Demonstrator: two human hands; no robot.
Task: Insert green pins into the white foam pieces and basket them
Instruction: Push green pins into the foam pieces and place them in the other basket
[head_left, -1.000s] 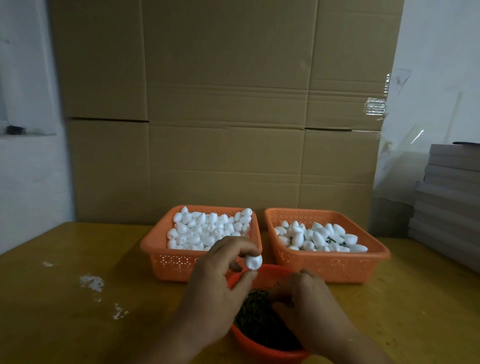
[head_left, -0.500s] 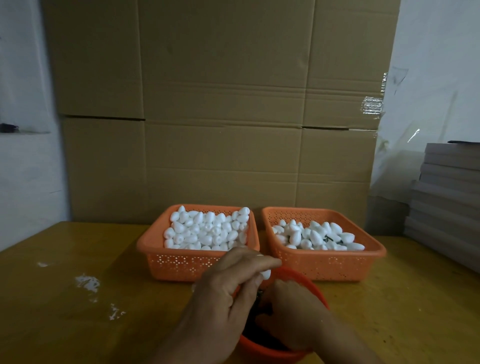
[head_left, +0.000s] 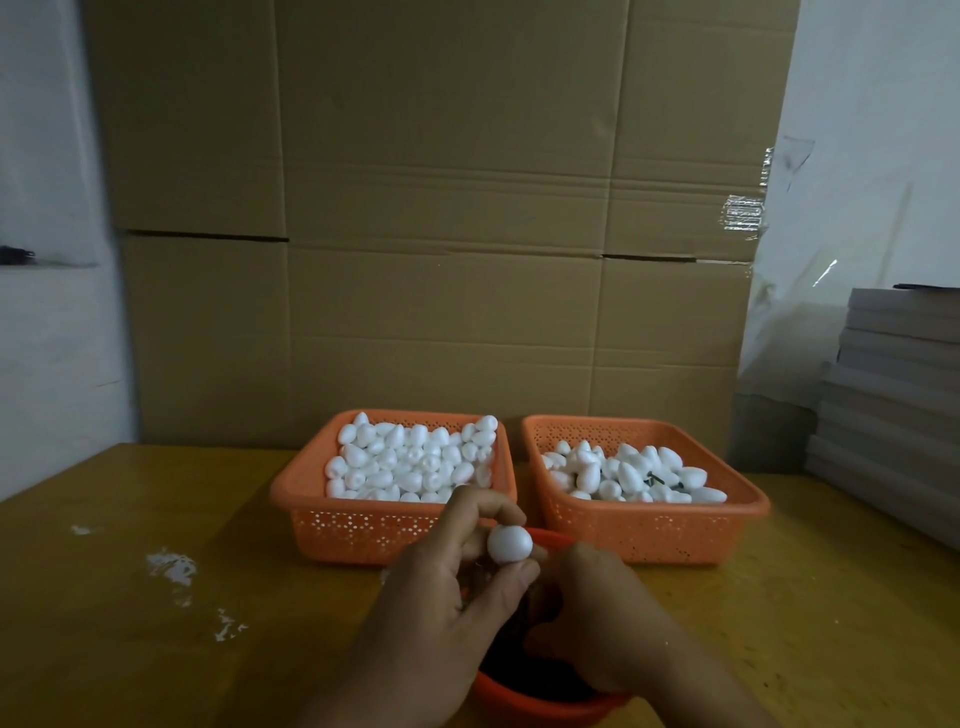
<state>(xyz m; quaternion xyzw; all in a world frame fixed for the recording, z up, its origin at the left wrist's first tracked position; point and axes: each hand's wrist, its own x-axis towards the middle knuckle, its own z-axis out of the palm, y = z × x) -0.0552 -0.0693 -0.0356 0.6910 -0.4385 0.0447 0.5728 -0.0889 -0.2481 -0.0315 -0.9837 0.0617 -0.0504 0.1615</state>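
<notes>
I have the left hand (head_left: 457, 582) pinching one white foam piece (head_left: 509, 544) between thumb below and curled fingers above, the piece sitting just above the rim of the orange bowl (head_left: 540, 704). The right hand (head_left: 597, 618) is curled down into that bowl just beside the left thumb; whether its fingertips have a green pin I cannot tell, they are hidden. My worry is the pin meeting the foam off-centre: the piece is light and smooth, so a skewed push could roll it out of the pinch into the bowl. Squeezing harder could dent it. Beyond the fingers, the left basket (head_left: 311, 499) looks to hold plain pieces, the right basket (head_left: 748, 506) some pinned ones; dropping into the wrong one is possible.
</notes>
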